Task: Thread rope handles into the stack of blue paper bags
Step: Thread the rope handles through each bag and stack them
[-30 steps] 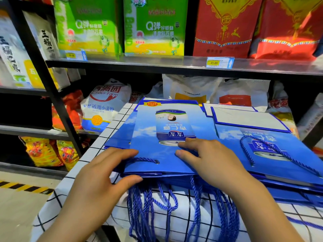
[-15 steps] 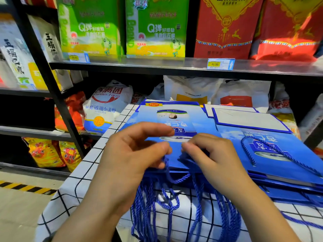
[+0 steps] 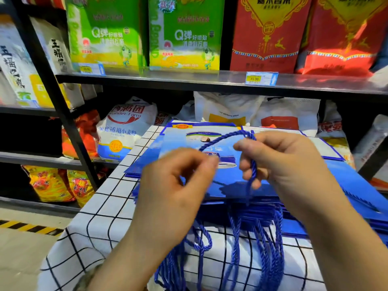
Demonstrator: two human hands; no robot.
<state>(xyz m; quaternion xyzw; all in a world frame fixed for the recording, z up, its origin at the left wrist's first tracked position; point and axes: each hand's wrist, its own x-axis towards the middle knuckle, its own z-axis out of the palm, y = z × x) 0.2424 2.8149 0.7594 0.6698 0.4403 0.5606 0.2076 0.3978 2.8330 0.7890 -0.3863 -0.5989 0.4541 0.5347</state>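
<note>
A stack of flat blue paper bags (image 3: 228, 186) lies on a white cloth with a black grid (image 3: 109, 208). One blue rope (image 3: 222, 137) arcs above the top bag between my two hands. My right hand (image 3: 279, 164) grips the rope's right part, which hangs down through its curled fingers. My left hand (image 3: 178, 181) pinches the rope's other end between thumb and fingertips; that hand is blurred. A bundle of loose blue ropes (image 3: 252, 244) hangs over the table's near edge below my hands.
A second stack of blue bags (image 3: 357, 198) with handles lies to the right. Shop shelves behind hold green boxes (image 3: 184, 32), red sacks (image 3: 270, 32) and a white flour bag (image 3: 123, 131). The floor with yellow-black tape (image 3: 27, 226) is at lower left.
Both hands rose from the top bag's near edge. They picked one rope out of the bundle and now hold it stretched in an arc above the bag.
</note>
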